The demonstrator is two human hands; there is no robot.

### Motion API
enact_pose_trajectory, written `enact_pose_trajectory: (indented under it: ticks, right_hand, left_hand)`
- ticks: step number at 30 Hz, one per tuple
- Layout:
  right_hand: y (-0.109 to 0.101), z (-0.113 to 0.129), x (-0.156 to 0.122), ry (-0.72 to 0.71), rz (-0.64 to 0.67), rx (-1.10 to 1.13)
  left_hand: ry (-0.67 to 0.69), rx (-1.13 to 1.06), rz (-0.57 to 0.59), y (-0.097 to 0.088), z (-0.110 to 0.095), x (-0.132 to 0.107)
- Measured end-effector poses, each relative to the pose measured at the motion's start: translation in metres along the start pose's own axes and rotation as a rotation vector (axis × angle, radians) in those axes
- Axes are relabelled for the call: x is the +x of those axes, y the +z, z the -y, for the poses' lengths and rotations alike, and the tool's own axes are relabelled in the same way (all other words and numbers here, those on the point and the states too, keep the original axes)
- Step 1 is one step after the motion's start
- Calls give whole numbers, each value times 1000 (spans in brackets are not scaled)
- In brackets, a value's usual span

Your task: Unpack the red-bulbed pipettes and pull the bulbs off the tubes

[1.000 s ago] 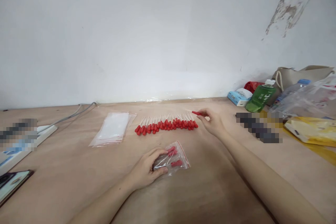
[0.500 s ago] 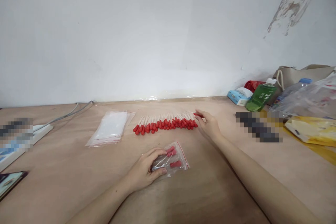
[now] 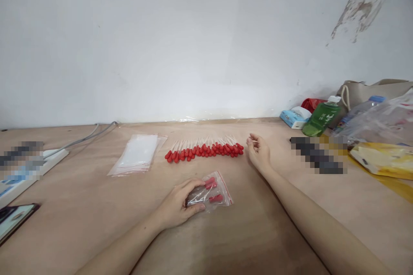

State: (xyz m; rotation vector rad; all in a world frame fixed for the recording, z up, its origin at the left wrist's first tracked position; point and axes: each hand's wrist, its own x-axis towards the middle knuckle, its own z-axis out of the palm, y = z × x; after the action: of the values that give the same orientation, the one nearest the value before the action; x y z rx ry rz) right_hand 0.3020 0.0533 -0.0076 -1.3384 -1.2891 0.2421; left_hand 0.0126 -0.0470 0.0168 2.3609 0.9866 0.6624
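My left hand rests at the left end of a clear zip bag, gripping it between thumb and fingers. Inside the bag lie several droppers with red bulbs, their thin clear stems running toward my palm. Farther back, a row of loose droppers lies on the table, red bulbs toward me and pale stems toward the wall. Just past the row's right end is my right hand, fingers loosely curled and apart, with nothing visible in them.
A stack of flat zip bags lies left of the row. On the far left are a power strip, grey cable and a phone. At right stand a tissue pack, a green bottle and plastic bags.
My right hand has let go of a dropper at the row's right end and drawn slightly away to the right. My left hand stays on the bag.
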Motion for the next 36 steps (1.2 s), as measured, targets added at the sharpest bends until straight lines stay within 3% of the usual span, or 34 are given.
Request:
enact_pose_trajectory:
  ticks: [3, 7, 10, 13, 15, 18, 20, 22, 30, 36]
  right_hand:
    - [-6, 2, -8, -94, -74, -123]
    - [-14, -7, -13, -189, 62, -256]
    - [-15, -12, -7, -156, 150, -295]
    - [-14, -1, -8, -139, 67, -241]
    - [-14, 15, -18, -213, 45, -176]
    - [-16, 38, -43, -362, 384, -102]
    - [-17, 49, -57, -379, 603, -140]
    - [-16, 54, -66, -376, 733, -166]
    - [-6, 66, -79, -358, 842, -172]
    - [-4, 65, -84, -311, 832, -158]
  left_hand:
    - [2, -1, 7, 0, 0, 0]
    - [-8, 11, 3, -1, -1, 1]
    - [-3, 14, -2, -1, -1, 1]
    - [6, 15, 7, 0, 0, 1]
    - [4, 19, 8, 0, 0, 1]
    - [7, 12, 5, 0, 1, 1]
    - [13, 2, 9, 0, 1, 1]
    - [20, -2, 14, 0, 1, 1]
    - [39, 12, 76, -1, 0, -1]
    - [35, 48, 48, 1, 1, -2]
